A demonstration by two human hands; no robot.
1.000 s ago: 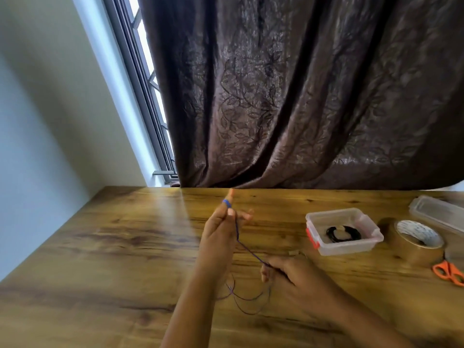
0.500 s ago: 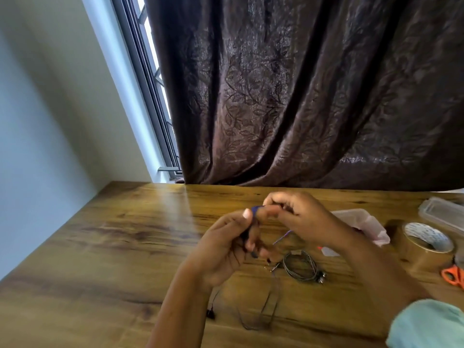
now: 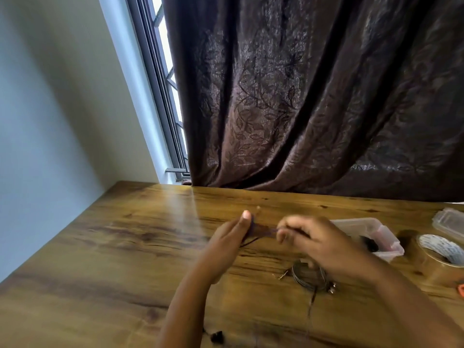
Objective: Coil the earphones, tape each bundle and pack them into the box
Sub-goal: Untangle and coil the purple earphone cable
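Note:
My left hand is raised over the wooden table with its fingers straight, and a dark blue earphone cord is wound round them. My right hand, blurred, pinches that cord just right of the left fingers. The cord's loose end trails down to an earbud near the table's front edge. A coiled grey earphone bundle lies on the table under my right wrist. The clear plastic box sits behind my right hand with a black coil inside.
A roll of brown tape stands right of the box. The box lid lies at the far right edge, and an orange scissor handle shows below it. A dark curtain hangs behind the table.
My right hand rose from the table with the cord, passed over the left fingers, and now pulls it to their right. The camera tilted and shifted.

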